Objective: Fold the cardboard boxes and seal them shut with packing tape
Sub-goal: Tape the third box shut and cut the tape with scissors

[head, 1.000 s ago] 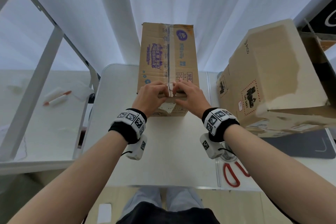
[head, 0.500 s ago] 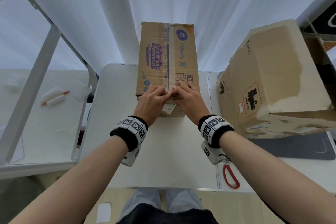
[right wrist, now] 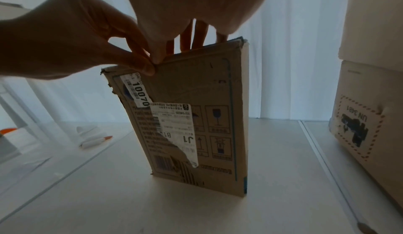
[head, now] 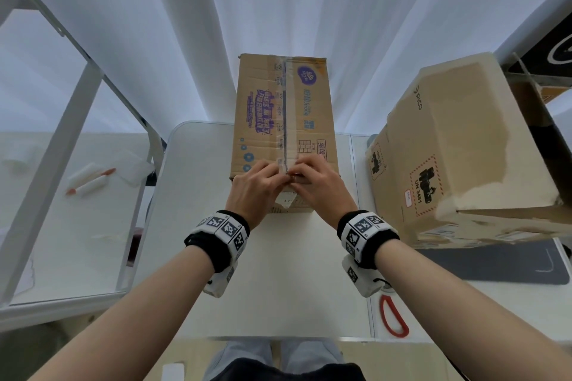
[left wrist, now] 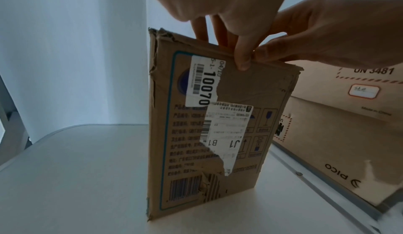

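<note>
Two bare hands meet at the near top edge of a narrow cardboard box [head: 283,120] standing on a white surface [head: 198,226]. Left hand [head: 253,187] and right hand [head: 322,187] each pinch the tape [head: 286,114] end at the centre seam, thumbs touching over the edge. Beyond, to the right, a larger cardboard box [head: 458,148] sits tilted. White curtains [head: 278,3] hang behind.

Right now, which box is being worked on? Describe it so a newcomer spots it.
On the white table, look to the middle, in front of the curtain. The narrow box stands there with both hands at its near top edge. Unlike the big box to its right, it has purple print and a tape strip down its top.
</note>
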